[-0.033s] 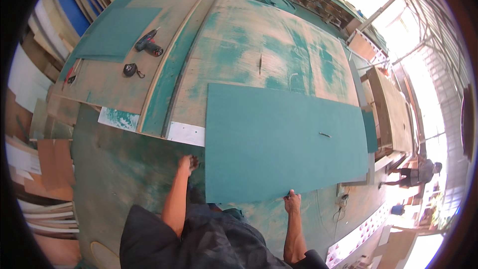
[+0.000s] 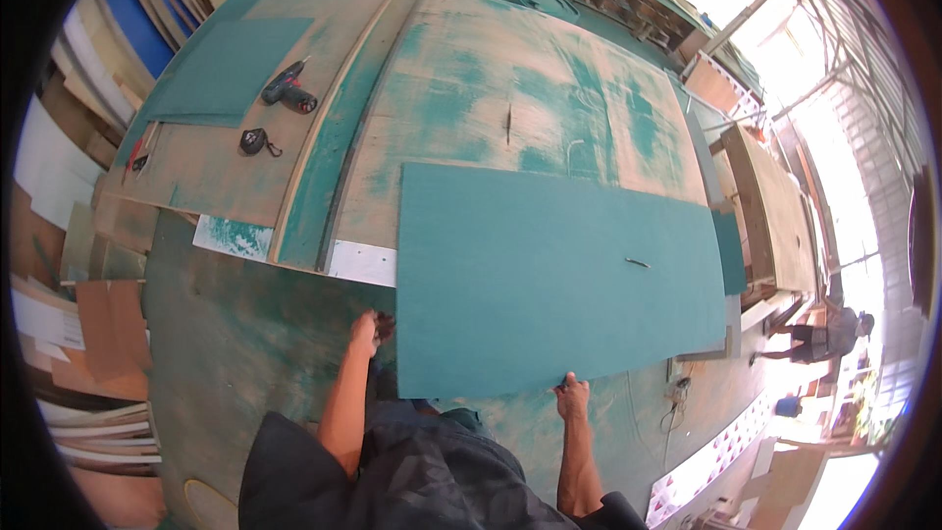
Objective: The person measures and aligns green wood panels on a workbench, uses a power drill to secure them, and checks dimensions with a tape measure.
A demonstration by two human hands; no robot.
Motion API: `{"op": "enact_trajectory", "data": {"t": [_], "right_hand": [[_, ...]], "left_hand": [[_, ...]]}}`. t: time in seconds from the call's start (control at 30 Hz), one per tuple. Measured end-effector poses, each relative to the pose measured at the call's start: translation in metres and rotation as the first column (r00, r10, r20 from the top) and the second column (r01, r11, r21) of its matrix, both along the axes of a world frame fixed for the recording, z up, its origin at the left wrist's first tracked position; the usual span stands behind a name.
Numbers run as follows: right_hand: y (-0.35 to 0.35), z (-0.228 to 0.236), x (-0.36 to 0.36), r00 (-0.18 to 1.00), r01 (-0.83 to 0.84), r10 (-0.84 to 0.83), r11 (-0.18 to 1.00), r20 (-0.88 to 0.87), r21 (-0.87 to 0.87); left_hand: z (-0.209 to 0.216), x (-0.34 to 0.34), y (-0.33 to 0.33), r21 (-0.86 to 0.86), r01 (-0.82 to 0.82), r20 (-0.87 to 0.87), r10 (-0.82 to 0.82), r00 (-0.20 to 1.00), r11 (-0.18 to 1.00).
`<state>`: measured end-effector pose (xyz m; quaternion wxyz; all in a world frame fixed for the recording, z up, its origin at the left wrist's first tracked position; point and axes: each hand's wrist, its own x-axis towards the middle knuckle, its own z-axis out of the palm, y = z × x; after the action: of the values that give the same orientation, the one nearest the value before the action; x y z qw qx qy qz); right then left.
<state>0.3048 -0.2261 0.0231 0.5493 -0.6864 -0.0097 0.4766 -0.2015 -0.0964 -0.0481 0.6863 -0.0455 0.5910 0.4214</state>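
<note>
A large flat green board (image 2: 559,285) lies over the near right part of the worktable, its front edge jutting toward me. My right hand (image 2: 572,396) is closed at that front edge, thumb on top and fingers partly hidden. My left hand (image 2: 365,334) is beside the board's left edge, fingers curled and dark; whether they hold anything is hidden. A small slim dark object (image 2: 638,263) rests on the board. On the table's left part are a cordless drill (image 2: 290,90), a small black case with a clip (image 2: 257,142) and another green sheet (image 2: 231,69).
Green-stained boards cover the worktable (image 2: 471,69), with a raised strip (image 2: 339,128) running across. Stacked panels (image 2: 74,157) line the left side. A wooden box (image 2: 765,206) stands to the right. A person (image 2: 834,334) is at the far right. A cable (image 2: 675,402) hangs near the table's front.
The view has shifted slightly. My left fingers are a little closer to the board's left edge. My right hand stays at the front edge.
</note>
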Motion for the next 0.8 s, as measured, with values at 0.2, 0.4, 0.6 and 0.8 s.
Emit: {"op": "enact_trajectory", "data": {"t": [0.2,0.4,0.6,0.8], "right_hand": [[-0.038,0.014,-0.083,0.956,-0.193,0.208,0.977,-0.206,0.091],[-0.046,0.029,-0.039,0.979,0.167,-0.147,0.976,-0.142,0.141],[-0.023,-0.008,0.021,0.98,0.199,-0.194,0.969,-0.05,0.144],[-0.018,-0.002,0.022,0.996,0.043,-0.034,0.993,-0.085,0.114]], "left_hand": [[0.109,-0.005,-0.078,0.241,0.228,-0.674,-0.006,0.738,0.943],[0.135,-0.047,-0.095,0.078,0.179,-0.783,-0.051,0.62,0.981],[0.095,-0.075,-0.087,-0.011,0.244,-0.909,-0.112,0.402,0.97],[0.155,-0.02,-0.024,-0.006,0.359,-0.942,0.116,-0.315,0.933]]}}
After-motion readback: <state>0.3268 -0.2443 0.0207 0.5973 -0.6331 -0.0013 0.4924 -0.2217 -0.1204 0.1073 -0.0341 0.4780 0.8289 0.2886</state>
